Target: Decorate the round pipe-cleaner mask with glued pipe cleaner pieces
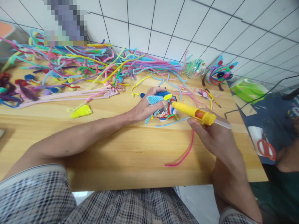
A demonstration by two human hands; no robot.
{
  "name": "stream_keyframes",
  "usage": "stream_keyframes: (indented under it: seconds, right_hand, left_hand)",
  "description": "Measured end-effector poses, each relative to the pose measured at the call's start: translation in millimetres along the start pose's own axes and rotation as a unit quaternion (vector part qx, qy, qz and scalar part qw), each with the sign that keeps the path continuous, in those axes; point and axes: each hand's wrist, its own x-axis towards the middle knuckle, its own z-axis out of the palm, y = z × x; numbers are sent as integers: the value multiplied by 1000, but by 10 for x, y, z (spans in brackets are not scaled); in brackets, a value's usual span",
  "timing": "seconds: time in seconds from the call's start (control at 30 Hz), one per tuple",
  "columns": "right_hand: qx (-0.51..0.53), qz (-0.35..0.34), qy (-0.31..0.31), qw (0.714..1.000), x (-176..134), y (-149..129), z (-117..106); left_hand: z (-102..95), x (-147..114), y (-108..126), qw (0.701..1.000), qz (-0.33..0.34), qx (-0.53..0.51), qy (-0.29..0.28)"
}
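My left hand (pixel 149 104) is wrapped around a small colourful pipe-cleaner craft figure (pixel 171 109), with light blue, dark blue and yellow fuzzy parts showing on top. Part of the figure is hidden by my fingers. In my right hand (pixel 213 133) is a yellow hot glue gun (pixel 189 110), a clear glue stick poking from its rear. The gun's nozzle points left and reaches the figure's upper side; whether it touches I cannot tell. A light blue pipe cleaner (pixel 173 122) lies just below the figure. Nearer to me is a curved magenta pipe cleaner (pixel 184 155).
Heaped pipe cleaners (pixel 93 62) line the wall side of the wooden table (pixel 116 155). A finished-looking animal head (pixel 219 74) stands at the back right. A bright yellow piece (pixel 81 111) lies left. Orange-handled scissors (pixel 266 148) and a black cable (pixel 252 101) are right, near another person's arm (pixel 289 155).
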Motion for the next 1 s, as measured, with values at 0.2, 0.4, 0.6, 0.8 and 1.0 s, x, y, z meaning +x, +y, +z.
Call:
stream_keyframes:
  seconds: [0.2, 0.4, 0.6, 0.8, 1.0]
  right_hand:
    - [43, 112, -5, 993, 2, 60, -87]
    - [97, 282, 97, 949, 56, 420, -348]
    - [98, 405, 188, 889, -86, 1209, -628]
    - [34, 514, 205, 832, -581, 1916, -668]
    - [-64, 548, 161, 818, -884, 2386, -455]
  left_hand:
    - [3, 13, 78, 1000, -16, 5, -8]
    - [-5, 0, 141, 999, -29, 12, -3]
    - [-16, -22, 182, 998, -65, -3, 10]
    - [6, -39, 302, 994, -110, 1, 13]
    - [-66, -43, 133, 995, -102, -24, 1]
